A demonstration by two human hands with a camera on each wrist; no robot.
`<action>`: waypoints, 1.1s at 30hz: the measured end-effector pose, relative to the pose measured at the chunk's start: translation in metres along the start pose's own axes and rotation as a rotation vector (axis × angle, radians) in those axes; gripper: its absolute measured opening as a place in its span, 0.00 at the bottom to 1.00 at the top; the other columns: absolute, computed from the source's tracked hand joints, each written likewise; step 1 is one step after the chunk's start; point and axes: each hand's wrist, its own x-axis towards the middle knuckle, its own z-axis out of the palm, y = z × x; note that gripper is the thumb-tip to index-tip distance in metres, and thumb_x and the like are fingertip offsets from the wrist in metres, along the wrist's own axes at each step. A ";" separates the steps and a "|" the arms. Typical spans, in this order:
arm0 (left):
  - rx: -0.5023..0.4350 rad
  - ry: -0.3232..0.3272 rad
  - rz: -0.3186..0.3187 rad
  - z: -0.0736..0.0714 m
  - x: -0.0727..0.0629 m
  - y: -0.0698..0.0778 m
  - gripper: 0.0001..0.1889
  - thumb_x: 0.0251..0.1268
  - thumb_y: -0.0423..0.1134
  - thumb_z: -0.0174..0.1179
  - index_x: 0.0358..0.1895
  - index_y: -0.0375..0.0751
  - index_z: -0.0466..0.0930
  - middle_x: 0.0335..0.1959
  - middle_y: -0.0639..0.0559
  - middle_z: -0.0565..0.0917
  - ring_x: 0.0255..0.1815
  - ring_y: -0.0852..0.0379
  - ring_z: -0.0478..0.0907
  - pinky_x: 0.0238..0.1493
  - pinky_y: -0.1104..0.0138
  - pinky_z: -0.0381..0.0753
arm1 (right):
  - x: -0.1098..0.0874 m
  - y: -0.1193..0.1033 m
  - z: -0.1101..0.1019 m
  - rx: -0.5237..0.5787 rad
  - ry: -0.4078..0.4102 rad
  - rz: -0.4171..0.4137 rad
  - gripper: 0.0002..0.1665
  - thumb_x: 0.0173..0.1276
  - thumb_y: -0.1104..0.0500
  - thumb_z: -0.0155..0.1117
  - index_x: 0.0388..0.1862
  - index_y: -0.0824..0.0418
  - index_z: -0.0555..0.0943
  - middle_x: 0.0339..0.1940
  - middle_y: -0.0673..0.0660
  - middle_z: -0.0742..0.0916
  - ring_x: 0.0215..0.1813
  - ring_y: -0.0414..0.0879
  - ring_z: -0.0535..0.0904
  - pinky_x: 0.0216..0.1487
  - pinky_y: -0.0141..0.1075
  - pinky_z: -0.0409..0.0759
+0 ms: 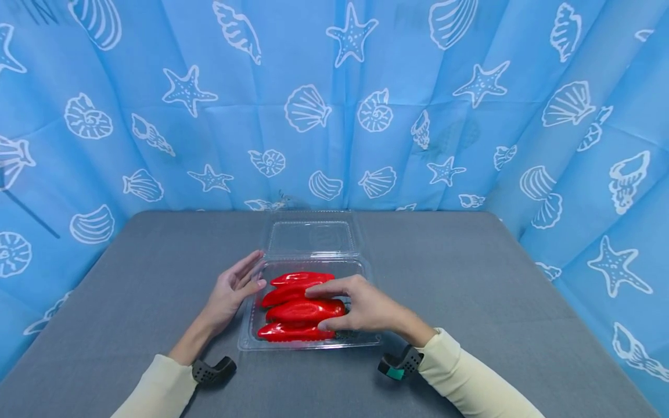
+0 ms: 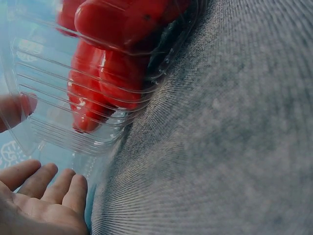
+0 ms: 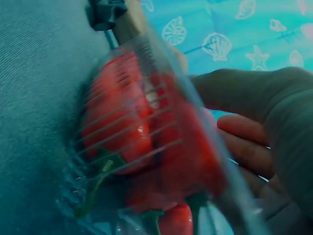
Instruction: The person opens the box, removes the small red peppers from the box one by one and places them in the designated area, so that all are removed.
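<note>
Several long, glossy red peppers (image 1: 292,281) lie side by side in a hinged clear plastic box (image 1: 245,334); green stems show at their right ends in the right wrist view. My right hand (image 1: 363,305) reaches over from the right, its thumb and fingers curled around one red pepper (image 1: 300,312) near the front. Blur softens that grip in the right wrist view. At the box's left side, my left hand (image 1: 230,296) has straight, spread fingers. Its thumb (image 2: 19,110) overlaps the box's rim in the left wrist view, while the other fingers lie outside the wall.
The box's clear lid (image 1: 310,235) lies folded back toward the far edge of the grey cloth-covered table (image 1: 444,261). A blue curtain (image 1: 334,145) with shells and starfish hangs behind. Dark straps (image 1: 214,371) sit at both wrists below the pale sleeves.
</note>
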 end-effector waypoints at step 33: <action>0.010 -0.015 -0.005 0.000 0.001 0.000 0.36 0.74 0.30 0.54 0.80 0.30 0.49 0.80 0.31 0.53 0.79 0.33 0.52 0.65 0.75 0.69 | -0.015 0.015 -0.068 0.046 0.470 0.101 0.31 0.63 0.61 0.76 0.66 0.60 0.80 0.52 0.60 0.87 0.44 0.55 0.81 0.38 0.37 0.86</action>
